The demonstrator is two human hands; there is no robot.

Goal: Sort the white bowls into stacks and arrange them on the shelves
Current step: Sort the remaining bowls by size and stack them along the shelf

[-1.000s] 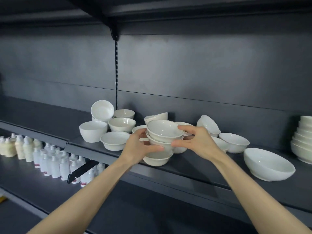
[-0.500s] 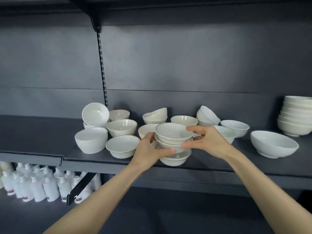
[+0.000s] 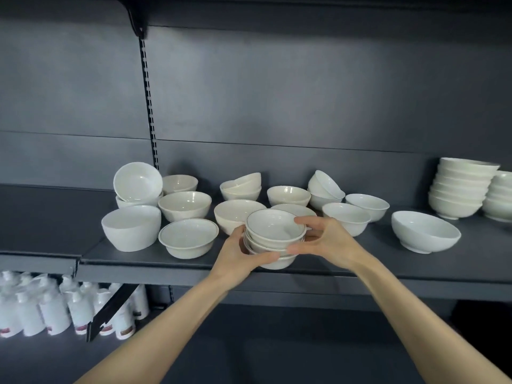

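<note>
A short stack of three white bowls (image 3: 273, 225) stands near the front edge of the dark shelf (image 3: 166, 263). My left hand (image 3: 238, 254) wraps its left side and my right hand (image 3: 324, 241) holds its right side, fingers on the top rim. Several loose white bowls lie around it, among them a rimmed bowl (image 3: 188, 238) and a deep bowl (image 3: 131, 227) to the left. A wide bowl (image 3: 425, 231) sits apart on the right.
Two tall bowl stacks (image 3: 460, 187) stand at the far right against the back panel. White bottles (image 3: 55, 309) fill the lower shelf at the left, beside a black shelf bracket (image 3: 110, 311). A slotted upright (image 3: 149, 106) runs up the back wall.
The view has swung right and upward, showing more of the right-hand stacks. Both hands keep their hold on the small stack, which still rests near the shelf's front edge.
</note>
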